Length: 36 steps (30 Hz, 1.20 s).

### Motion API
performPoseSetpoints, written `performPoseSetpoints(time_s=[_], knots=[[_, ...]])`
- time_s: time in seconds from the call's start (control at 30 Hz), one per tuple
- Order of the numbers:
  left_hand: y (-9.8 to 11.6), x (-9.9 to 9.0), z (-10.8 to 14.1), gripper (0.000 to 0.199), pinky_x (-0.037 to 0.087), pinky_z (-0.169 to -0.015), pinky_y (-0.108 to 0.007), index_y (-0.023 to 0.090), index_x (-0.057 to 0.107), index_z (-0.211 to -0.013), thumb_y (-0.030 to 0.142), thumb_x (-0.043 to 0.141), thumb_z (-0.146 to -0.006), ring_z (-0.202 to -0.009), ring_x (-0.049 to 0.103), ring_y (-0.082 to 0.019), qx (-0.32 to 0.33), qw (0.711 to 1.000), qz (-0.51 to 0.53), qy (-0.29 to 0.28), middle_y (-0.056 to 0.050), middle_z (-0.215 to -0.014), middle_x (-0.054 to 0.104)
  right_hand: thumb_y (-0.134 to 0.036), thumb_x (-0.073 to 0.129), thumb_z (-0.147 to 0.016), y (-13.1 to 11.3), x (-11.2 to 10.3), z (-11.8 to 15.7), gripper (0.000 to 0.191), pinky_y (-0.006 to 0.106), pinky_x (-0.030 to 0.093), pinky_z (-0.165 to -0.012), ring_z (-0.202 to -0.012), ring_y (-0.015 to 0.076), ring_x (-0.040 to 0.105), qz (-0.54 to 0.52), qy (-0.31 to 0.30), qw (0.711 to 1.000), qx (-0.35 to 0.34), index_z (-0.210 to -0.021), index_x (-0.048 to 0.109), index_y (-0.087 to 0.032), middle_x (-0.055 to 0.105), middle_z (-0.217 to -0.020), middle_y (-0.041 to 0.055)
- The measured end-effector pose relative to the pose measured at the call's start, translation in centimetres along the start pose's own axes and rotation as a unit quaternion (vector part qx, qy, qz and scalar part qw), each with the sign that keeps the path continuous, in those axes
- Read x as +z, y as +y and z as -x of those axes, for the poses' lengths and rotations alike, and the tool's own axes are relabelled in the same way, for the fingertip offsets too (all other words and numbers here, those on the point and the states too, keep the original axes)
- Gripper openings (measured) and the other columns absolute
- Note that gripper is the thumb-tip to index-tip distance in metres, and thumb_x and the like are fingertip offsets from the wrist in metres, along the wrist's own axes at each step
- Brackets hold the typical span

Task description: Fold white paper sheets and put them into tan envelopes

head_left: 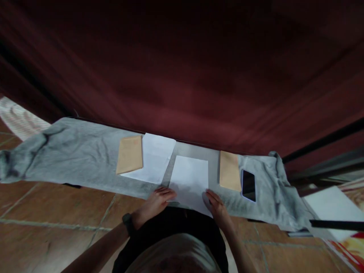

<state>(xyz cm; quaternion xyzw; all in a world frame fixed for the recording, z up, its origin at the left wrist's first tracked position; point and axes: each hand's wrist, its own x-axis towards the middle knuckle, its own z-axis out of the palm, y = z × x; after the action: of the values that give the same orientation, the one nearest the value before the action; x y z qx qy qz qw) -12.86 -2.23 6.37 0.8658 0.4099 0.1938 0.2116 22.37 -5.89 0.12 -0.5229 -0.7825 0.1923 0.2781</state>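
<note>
A white sheet of paper [190,178] lies in front of me on a grey cloth [85,151], its near edge reaching past the cloth's front. My left hand [161,198] is at the sheet's lower left edge, fingers together and touching it. At the lower right edge my right hand [215,201] has its fingers closed on the paper. Left of the sheet are more white papers [156,157], partly under a brown envelope [130,154]. Another brown envelope [229,171] rests to the right, beside a phone [248,185] with a dark screen.
Dark red fabric [182,94] rises behind the cloth-covered surface. At the far right are white sheets [332,206] and a dark bar [337,225]. Terracotta tiles [71,208] show below. A striped pale cloth [19,119] is at the far left.
</note>
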Motion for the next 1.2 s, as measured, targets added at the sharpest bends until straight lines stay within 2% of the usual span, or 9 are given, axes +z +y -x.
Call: performPoseSetpoints(time_s=[0.13, 0.23, 0.4, 0.5, 0.6, 0.77, 0.87, 0.97, 1.2], knots=[[0.0, -0.5, 0.1, 0.029, 0.055, -0.091, -0.033, 0.026, 0.071, -0.110, 0.013, 0.056, -0.089, -0.100, 0.069, -0.018, 0.002, 0.996, 0.065, 0.068, -0.002, -0.106, 0.075, -0.009, 0.043, -0.082, -0.1, -0.8, 0.8, 0.068, 0.049, 0.039, -0.116, -0.139, 0.0229, 0.045, -0.049, 0.005, 0.999, 0.011, -0.147, 0.046, -0.028, 0.051, -0.148, 0.0051], [-0.3, -0.3, -0.4, 0.022, 0.055, -0.090, -0.032, 0.026, 0.072, -0.107, 0.022, 0.057, -0.092, -0.098, 0.069, -0.018, -0.020, 0.988, 0.114, 0.100, -0.003, -0.104, 0.076, -0.011, 0.050, -0.078, -0.3, -0.6, 0.1, 0.067, 0.047, 0.041, -0.114, -0.134, 0.0246, 0.050, -0.077, 0.033, 0.996, 0.035, -0.143, 0.050, -0.026, 0.055, -0.144, 0.0062], [-1.8, 1.1, -2.8, 0.024, 0.056, -0.089, -0.033, 0.023, 0.071, -0.107, 0.031, 0.057, -0.089, -0.099, 0.070, -0.020, -0.170, 0.958, 0.165, 0.159, -0.005, -0.106, 0.076, -0.018, 0.050, -0.084, -0.6, 0.3, -3.4, 0.042, 0.043, 0.050, -0.103, -0.115, 0.0256, 0.064, -0.065, 0.089, 0.991, 0.081, -0.123, 0.066, -0.022, 0.070, -0.122, 0.0084], [-2.7, 1.9, -4.4, 0.021, 0.057, -0.079, -0.031, 0.021, 0.071, -0.099, 0.033, 0.059, -0.085, -0.087, 0.071, -0.020, -0.239, 0.944, 0.160, 0.164, -0.004, -0.095, 0.077, -0.028, 0.046, -0.093, -0.7, 0.6, -5.3, 0.030, 0.040, 0.052, -0.097, -0.104, 0.0241, 0.068, -0.019, 0.111, 0.985, 0.131, -0.107, 0.072, -0.022, 0.074, -0.108, 0.0086], [-3.2, 2.5, -5.3, 0.016, 0.055, -0.076, -0.030, 0.021, 0.070, -0.091, 0.029, 0.060, -0.083, -0.079, 0.069, -0.019, -0.255, 0.942, 0.143, 0.167, -0.003, -0.086, 0.075, -0.034, 0.045, -0.095, -0.6, 0.7, -6.2, 0.030, 0.036, 0.054, -0.088, -0.093, 0.0236, 0.069, 0.004, 0.122, 0.981, 0.154, -0.097, 0.071, -0.020, 0.074, -0.099, 0.0100], [-3.2, 2.9, -5.6, 0.022, 0.053, -0.073, -0.030, 0.021, 0.069, -0.102, 0.028, 0.056, -0.085, -0.072, 0.066, -0.018, -0.271, 0.937, 0.130, 0.177, 0.001, -0.076, 0.069, -0.039, 0.041, -0.097, -0.5, 1.0, -6.1, 0.034, 0.031, 0.053, -0.072, -0.074, 0.0211, 0.067, 0.016, 0.120, 0.978, 0.172, -0.084, 0.067, -0.021, 0.071, -0.081, 0.0073], [-3.0, 3.0, -5.8, 0.035, 0.052, -0.070, -0.029, 0.022, 0.064, -0.119, 0.027, 0.056, -0.085, -0.070, 0.065, -0.017, -0.276, 0.936, 0.125, 0.179, 0.003, -0.074, 0.067, -0.040, 0.041, -0.097, -0.5, 1.4, -6.2, 0.033, 0.029, 0.051, -0.068, -0.071, 0.0202, 0.067, 0.026, 0.122, 0.974, 0.189, -0.088, 0.066, -0.021, 0.071, -0.080, 0.0061], [-2.8, 2.9, -6.2, 0.048, 0.051, -0.068, -0.027, 0.022, 0.055, -0.133, 0.023, 0.056, -0.086, -0.069, 0.065, -0.016, -0.286, 0.937, 0.106, 0.169, 0.003, -0.075, 0.067, -0.036, 0.040, -0.096, -0.6, 1.9, -6.6, 0.031, 0.028, 0.049, -0.065, -0.070, 0.0206, 0.067, 0.042, 0.130, 0.967, 0.214, -0.103, 0.066, -0.020, 0.072, -0.080, 0.0046], [-2.2, 3.0, -6.8, 0.054, 0.048, -0.067, -0.027, 0.019, 0.046, -0.142, 0.022, 0.054, -0.089, -0.070, 0.065, -0.017, -0.322, 0.937, 0.028, 0.129, 0.000, -0.083, 0.069, -0.028, 0.039, -0.095, -1.7, 2.6, -7.3, 0.039, 0.035, 0.050, -0.076, -0.081, 0.0255, 0.069, 0.105, 0.131, 0.956, 0.242, -0.128, 0.055, -0.016, 0.074, -0.098, 0.0114]])
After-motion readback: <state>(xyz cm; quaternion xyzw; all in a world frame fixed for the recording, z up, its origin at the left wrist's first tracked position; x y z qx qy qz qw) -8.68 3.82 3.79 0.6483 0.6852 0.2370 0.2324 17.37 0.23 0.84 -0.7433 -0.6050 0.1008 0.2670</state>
